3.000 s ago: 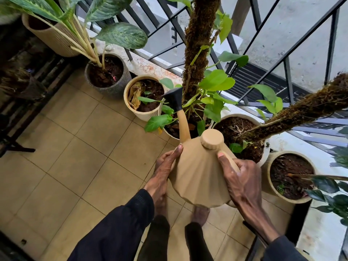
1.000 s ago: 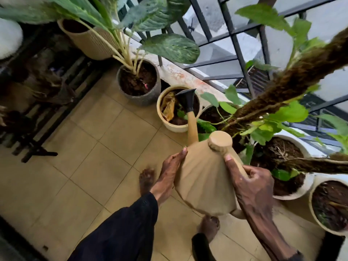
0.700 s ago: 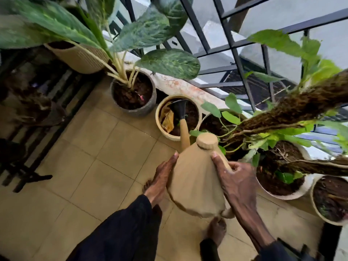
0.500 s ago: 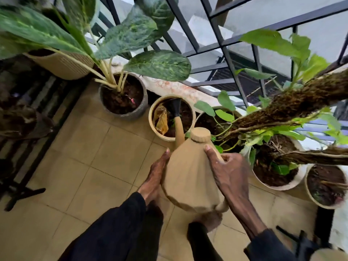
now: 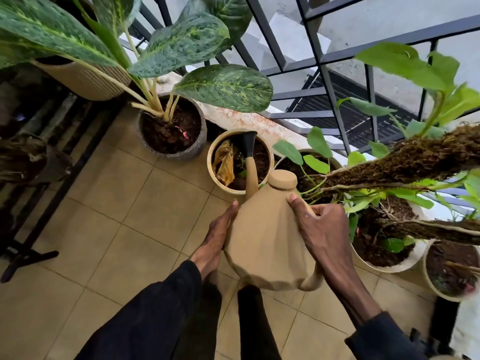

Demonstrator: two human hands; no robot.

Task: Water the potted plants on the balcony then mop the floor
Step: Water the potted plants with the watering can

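A tan faceted watering can point(image 5: 262, 237) is held in front of me, tilted forward. Its black spout head point(image 5: 246, 142) hangs over the soil of a small cream pot point(image 5: 211, 162) that holds a dry yellow leaf. My right hand point(image 5: 319, 229) grips the can's handle, thumb on its shoulder. My left hand point(image 5: 215, 235) rests flat with straight fingers against the can's left side. A grey pot point(image 5: 200, 144) with a big speckled-leaf plant stands to the left of the cream pot. I cannot make out any water stream.
More pots line the railing point(image 5: 330, 81): a ribbed beige pot point(image 5: 85, 84) far left, white pots point(image 5: 384, 267) with mossy poles point(image 5: 405, 162) leaning across on the right. Beige floor tiles point(image 5: 104, 229) lie to the left, edged by a dark slatted rack point(image 5: 39, 157).
The spout has travelled left from the moss-pole plant's pot to over the small cream pot. Both hands kept their places on the can, and my view shifted left with them.
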